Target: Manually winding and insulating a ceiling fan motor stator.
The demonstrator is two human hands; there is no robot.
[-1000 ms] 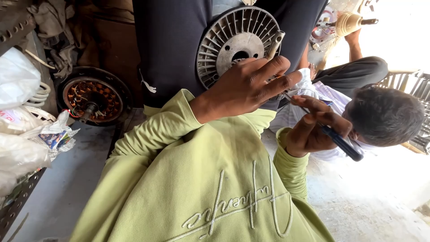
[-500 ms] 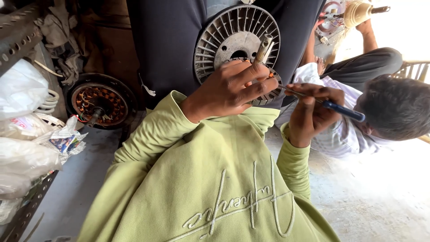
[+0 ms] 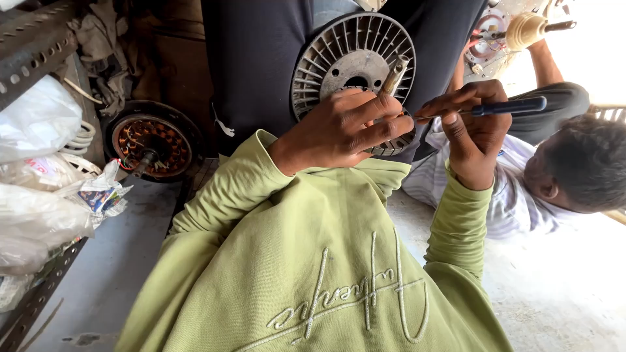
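Here, the left hand (image 3: 345, 130) grips the round finned metal housing (image 3: 352, 65) resting on the lap; right of it, the right hand (image 3: 473, 133) pinches a blue-handled screwdriver (image 3: 505, 107) against its rim. A slip could jab the left fingers or tip the housing.

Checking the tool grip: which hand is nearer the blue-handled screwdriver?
Right. The right hand grips the blue-handled screwdriver; the left hand rests on the finned metal disc, beside its tip.

both arms raised, left hand (image 3: 345, 130) curled in a grip, right hand (image 3: 473, 130) pinching shut
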